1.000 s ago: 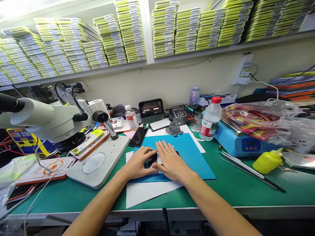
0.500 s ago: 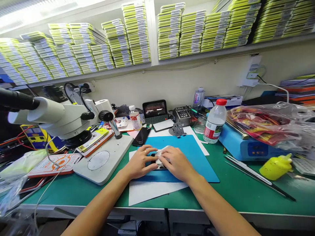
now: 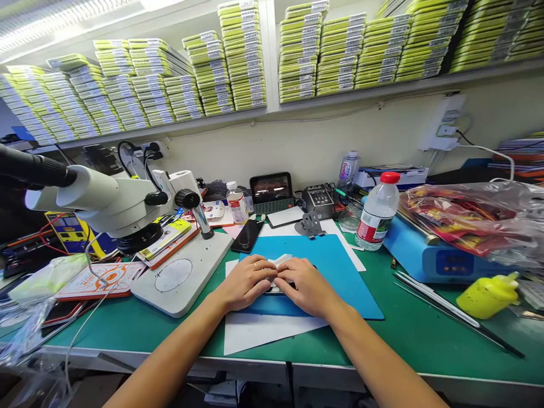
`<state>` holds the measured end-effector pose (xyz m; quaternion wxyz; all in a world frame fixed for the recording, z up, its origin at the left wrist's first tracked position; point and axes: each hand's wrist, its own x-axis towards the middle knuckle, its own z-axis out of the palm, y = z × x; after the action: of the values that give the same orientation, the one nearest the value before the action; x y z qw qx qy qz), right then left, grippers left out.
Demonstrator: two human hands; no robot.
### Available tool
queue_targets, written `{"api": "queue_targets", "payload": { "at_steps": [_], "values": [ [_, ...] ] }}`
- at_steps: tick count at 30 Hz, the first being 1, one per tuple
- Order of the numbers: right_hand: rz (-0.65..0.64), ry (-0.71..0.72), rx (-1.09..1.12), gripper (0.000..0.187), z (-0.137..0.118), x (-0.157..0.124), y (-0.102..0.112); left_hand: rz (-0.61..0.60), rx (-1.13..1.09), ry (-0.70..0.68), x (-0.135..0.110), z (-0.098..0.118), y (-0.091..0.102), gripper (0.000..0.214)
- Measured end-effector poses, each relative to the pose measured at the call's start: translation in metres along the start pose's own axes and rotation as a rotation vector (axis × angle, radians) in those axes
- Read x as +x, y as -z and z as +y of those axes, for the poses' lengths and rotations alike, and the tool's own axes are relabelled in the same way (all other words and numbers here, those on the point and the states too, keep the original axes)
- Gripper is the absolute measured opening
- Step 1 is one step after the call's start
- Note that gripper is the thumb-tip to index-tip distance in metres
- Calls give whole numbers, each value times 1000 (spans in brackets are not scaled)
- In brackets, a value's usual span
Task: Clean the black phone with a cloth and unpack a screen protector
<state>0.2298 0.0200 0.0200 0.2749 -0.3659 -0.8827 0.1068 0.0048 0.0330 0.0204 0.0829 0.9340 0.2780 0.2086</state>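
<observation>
Left fingers [image 3: 267,273] have moved in beside right fingers [image 3: 294,264], together pinching white tissue [image 3: 283,259] directly over the phone-like device [image 3: 275,290].

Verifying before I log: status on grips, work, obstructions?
Left grip, right grip: together at thin white piece. Flat device underneath, on blue mat. Grips hide most of it.

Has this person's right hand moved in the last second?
Yes, a little: the right hand has curled, its fingers drawn back toward the person, farther from the far edge of the blue mat.
</observation>
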Motion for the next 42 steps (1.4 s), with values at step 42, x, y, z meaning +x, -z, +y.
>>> {"api": "queue_targets", "payload": {
  "at_steps": [42],
  "values": [
    [502,-402,209,72,30,6,2,-169,46,225,18,56,-26,83]
  ]
}}
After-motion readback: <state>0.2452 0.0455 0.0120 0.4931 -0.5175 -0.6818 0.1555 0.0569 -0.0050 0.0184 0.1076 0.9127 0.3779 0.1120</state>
